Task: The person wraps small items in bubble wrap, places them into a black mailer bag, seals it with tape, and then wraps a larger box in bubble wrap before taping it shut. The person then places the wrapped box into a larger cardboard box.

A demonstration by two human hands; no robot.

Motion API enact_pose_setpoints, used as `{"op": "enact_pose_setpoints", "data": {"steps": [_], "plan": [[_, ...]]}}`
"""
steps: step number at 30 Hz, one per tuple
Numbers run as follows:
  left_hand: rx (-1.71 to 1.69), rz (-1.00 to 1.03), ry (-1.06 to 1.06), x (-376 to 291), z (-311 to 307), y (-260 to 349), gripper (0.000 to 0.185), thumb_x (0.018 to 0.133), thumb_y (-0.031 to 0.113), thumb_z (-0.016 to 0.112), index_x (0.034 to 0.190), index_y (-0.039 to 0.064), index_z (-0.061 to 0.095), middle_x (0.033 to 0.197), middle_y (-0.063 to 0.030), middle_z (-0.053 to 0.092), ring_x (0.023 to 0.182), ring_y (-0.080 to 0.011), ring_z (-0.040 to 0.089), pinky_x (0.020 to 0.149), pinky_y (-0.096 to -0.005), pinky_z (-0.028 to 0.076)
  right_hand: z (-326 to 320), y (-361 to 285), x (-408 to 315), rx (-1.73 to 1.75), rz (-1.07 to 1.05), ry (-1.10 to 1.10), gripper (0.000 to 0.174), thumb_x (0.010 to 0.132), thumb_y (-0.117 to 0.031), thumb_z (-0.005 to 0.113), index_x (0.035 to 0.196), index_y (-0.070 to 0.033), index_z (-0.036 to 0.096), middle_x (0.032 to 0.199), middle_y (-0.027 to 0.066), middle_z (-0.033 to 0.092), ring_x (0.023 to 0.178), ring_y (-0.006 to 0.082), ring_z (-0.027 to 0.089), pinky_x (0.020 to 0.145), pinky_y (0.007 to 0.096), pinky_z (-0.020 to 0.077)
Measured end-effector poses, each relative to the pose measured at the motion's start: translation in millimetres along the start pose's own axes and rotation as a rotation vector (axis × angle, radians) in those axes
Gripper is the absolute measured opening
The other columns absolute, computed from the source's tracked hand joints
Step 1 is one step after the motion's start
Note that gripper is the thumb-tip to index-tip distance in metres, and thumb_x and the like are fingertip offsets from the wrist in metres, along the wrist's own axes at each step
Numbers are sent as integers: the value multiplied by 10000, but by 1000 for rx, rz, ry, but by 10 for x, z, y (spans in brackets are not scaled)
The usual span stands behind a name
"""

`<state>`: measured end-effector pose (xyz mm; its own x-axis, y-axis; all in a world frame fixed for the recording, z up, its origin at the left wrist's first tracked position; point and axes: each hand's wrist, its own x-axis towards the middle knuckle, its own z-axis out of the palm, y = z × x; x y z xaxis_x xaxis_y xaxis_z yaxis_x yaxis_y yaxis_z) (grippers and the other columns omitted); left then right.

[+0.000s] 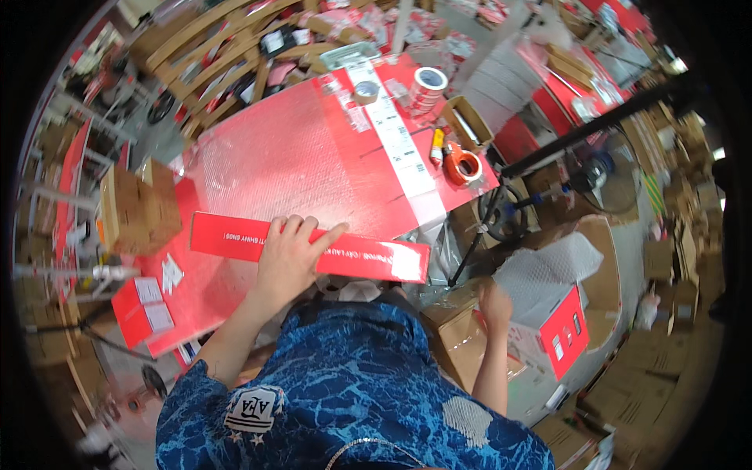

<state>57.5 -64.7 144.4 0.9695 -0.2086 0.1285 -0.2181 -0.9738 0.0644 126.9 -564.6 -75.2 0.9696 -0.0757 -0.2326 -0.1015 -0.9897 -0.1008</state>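
A long, narrow red cardboard box (pixel 223 236), printed with writing, lies across the near edge of the red worktable (pixel 376 194). My left hand (pixel 291 249) rests over its middle, thumb along the far side and fingers wrapped over the top. Off the table to the right is my right hand (pixel 495 302), blurred, beside a bundle of bubble wrap (pixel 549 264). Whether its fingers hold anything is unclear. Just beneath it stands a brown carton (pixel 455 341), with an open red and white box (pixel 564 335) further right.
A sheet of bubble wrap (pixel 264 158) covers much of the tabletop. Toward the far right are stacked tape rolls (pixel 427 88), an orange tape dispenser (pixel 462 164), a yellow tube (pixel 437 145) and a small open carton (pixel 468 123). Brown boxes (pixel 141 205) stand left; a fan (pixel 590 173) stands right.
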Motion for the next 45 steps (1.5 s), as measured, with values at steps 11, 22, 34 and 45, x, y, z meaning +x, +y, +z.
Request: {"op": "enact_pose_setpoints", "data": {"steps": [11,22,34,45], "plan": [[-218,-431,151,-80,188,261,797,894,451,881,1603,205,612,1640,-109,560,1521,-318,508,1300,-575,343,-46,-1456,3406,-200,-502,155,392,960,-422,793,1100,-58,756,1015,181,814,921,366,791,787,514,610],[-1647,-772,219,-225,-173,-317,470,1194,466,519,1325,95,776,1168,-26,788,1053,-113,687,851,-286,556,-2251,-3462,210,764,-1272,-354,544,913,-140,879,1368,0,618,1208,160,730,1183,286,725,1040,427,553],[-900,-1112,348,-1717,949,-2390,307,1038,397,782,1094,113,881,982,-47,831,897,-121,722,813,-357,573,-2304,-4479,-616,19,-1650,-129,427,960,-302,808,1374,-206,767,1042,202,707,790,406,763,726,515,643],[-419,-562,446,-540,690,-1334,626,1186,503,458,1682,123,490,1791,-163,391,1640,-353,380,1364,-484,268,-2214,-4433,-371,-187,-1679,-90,316,998,-308,710,1259,-147,785,910,246,743,827,408,775,735,519,641]]}}
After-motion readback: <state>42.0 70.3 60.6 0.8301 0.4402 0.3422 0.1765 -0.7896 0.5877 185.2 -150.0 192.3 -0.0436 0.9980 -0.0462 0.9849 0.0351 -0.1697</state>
